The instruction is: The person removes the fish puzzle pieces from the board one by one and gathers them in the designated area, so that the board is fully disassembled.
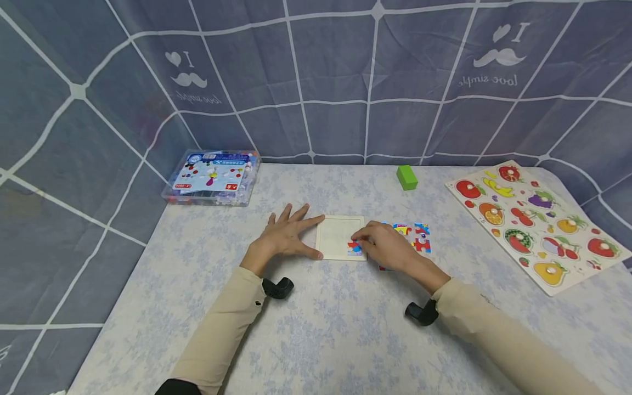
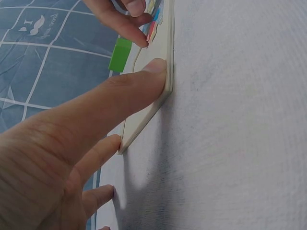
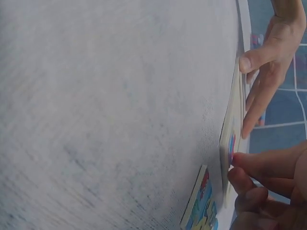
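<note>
A small square wooden puzzle tray [image 1: 334,237] lies flat on the table. My left hand [image 1: 282,235] is spread at its left side, with the thumb on the near corner and the index finger at the far corner. A colourful jigsaw piece [image 1: 354,250] lies in the tray's near right corner. My right hand [image 1: 390,246] pinches at that piece with thumb and index finger, the other fingers curled. More jigsaw pieces [image 1: 422,244] lie just right of the tray, partly hidden under the right hand; one loose piece [image 3: 201,203] also shows in the right wrist view.
A green block [image 1: 407,178] stands farther back. At the back left is a clear plastic box [image 1: 211,178] with a printed label. A fruit peg board [image 1: 535,219] lies at the right. A dark grid-patterned curtain [image 1: 336,77] hangs behind the table.
</note>
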Tool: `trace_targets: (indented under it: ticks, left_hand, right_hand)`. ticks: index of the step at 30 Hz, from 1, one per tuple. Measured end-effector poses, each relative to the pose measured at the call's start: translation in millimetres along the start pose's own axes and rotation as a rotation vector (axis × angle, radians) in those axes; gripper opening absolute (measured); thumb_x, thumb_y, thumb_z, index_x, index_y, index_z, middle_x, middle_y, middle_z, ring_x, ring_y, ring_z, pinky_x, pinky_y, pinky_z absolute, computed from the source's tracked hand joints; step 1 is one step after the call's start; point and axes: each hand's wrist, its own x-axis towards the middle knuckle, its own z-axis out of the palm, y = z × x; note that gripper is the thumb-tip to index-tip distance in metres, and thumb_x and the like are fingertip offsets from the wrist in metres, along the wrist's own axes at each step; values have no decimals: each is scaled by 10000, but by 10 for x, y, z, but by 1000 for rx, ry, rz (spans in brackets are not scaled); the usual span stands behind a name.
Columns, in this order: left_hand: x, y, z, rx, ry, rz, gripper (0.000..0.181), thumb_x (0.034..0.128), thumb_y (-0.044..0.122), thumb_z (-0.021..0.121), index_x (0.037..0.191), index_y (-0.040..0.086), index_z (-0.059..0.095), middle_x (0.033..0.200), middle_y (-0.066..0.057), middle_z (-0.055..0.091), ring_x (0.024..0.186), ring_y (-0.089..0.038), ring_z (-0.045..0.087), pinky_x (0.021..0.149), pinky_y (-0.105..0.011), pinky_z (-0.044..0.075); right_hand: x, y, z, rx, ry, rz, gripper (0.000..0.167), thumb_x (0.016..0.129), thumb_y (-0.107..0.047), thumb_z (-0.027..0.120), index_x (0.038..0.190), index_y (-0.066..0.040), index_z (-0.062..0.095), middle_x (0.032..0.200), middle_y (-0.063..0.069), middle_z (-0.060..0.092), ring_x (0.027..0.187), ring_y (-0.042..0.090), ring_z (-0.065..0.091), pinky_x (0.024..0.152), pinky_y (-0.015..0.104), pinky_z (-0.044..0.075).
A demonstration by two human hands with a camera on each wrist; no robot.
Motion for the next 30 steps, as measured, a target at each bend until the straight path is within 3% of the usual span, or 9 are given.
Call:
trace_targets:
  ticks: [8, 13, 18, 23, 30]
  left_hand:
    - [18, 15, -12, -9, -12, -12, 978, 740, 702, 708, 1551, 430, 233, 1653, 27, 3, 1489, -365, -84, 1137, -651, -13]
    - [31, 16, -17, -7, -12, -12, 973, 744, 695, 710, 1552, 425, 239, 1654, 21, 10, 1489, -369, -78, 1135, -655, -10]
    - [28, 19, -17, -7, -13, -8, 975, 744, 699, 708, 1552, 425, 236, 1653, 19, 12, 1490, -367, -77, 1138, -650, -7]
    - [19, 12, -7, -14, -11, 4, 979, 743, 694, 711, 1555, 414, 240, 1655, 12, 12, 1489, -368, -82, 1137, -651, -12]
    - [-6, 4, -17, -26, -6, 10, 981, 746, 685, 717, 1557, 400, 245, 1655, -1, 12, 1486, -378, -84, 1133, -659, -12]
  right_hand:
    - [-1, 0, -4, 104, 22, 46, 189, 897, -80, 664, 1082, -84, 706, 986, 32, 669, 758, 136, 582, 655, 307, 485]
    - [-11, 10, -9, 178, 24, 32, 194, 869, -22, 666, 1041, -111, 651, 888, 30, 698, 697, 135, 610, 579, 306, 486]
    - [-71, 27, -78, 247, 49, 28, 168, 880, -67, 712, 1035, -110, 663, 846, 14, 713, 671, 181, 623, 584, 316, 472]
    - [-225, 103, -207, 301, 58, 93, 154, 875, -97, 729, 1021, -118, 687, 825, 26, 725, 656, 238, 606, 545, 289, 431]
    - [-528, 355, -401, 246, 80, 170, 172, 880, -97, 718, 1051, -103, 700, 826, 10, 728, 695, 201, 588, 562, 280, 417]
